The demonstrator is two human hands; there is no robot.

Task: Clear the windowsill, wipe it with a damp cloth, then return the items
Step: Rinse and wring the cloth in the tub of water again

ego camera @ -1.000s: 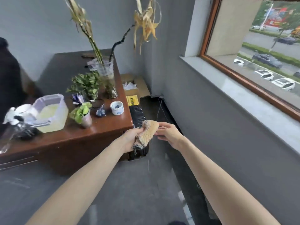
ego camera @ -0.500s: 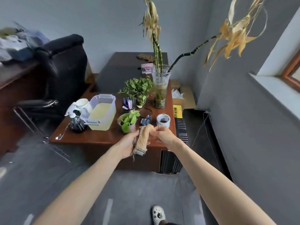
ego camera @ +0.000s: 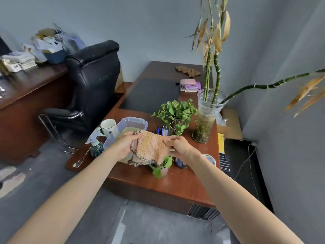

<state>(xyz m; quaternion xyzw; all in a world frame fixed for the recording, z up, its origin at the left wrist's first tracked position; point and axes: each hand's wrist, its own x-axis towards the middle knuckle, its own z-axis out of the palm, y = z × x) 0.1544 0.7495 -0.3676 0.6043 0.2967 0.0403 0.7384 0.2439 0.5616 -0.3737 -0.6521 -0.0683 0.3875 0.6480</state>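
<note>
Since half a second ago you have spread the rolled cloth point(ego camera: 149, 148) open. Your left hand point(ego camera: 124, 147) and right hand point(ego camera: 179, 147) each pinch an edge, at frame centre, over the table point(ego camera: 184, 184), above the plastic tub point(ego camera: 133, 122).

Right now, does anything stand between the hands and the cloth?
No. Both the left hand and the right hand already grip the orange cloth, spread above the plastic container on the desk. The windowsill is out of view.
</note>
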